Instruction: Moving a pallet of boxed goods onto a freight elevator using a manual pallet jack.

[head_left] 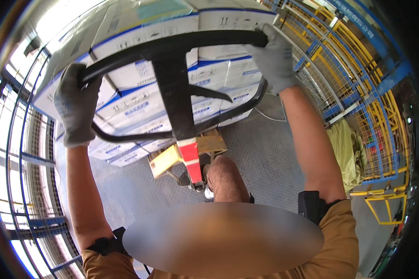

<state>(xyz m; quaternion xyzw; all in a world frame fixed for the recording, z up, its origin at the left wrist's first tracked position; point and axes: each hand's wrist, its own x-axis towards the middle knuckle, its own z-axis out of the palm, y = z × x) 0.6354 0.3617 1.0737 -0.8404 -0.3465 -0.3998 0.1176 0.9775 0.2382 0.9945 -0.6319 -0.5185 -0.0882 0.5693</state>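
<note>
Both my hands wear grey gloves and grip the black loop handle [170, 93] of a pallet jack. My left hand [77, 104] is closed round the handle's left corner. At the upper right corner, my right hand [275, 60] wraps the grip. A black lever [212, 93] juts from the handle's middle bar. Below it runs the shaft with red and white bands [191, 160], reaching down to the floor beside my leg. Just beyond the handle rises a stack of white and blue cartons [139, 104], standing over a wooden pallet [167, 160].
A blue and yellow mesh fence [354, 88] runs along the right. Beside it lies a yellow-green cloth or sack [348, 151]. Dark railings with mesh [21, 139] stand at the left. A thin pale cord or strap [272, 119] curves over the grey textured floor [270, 156].
</note>
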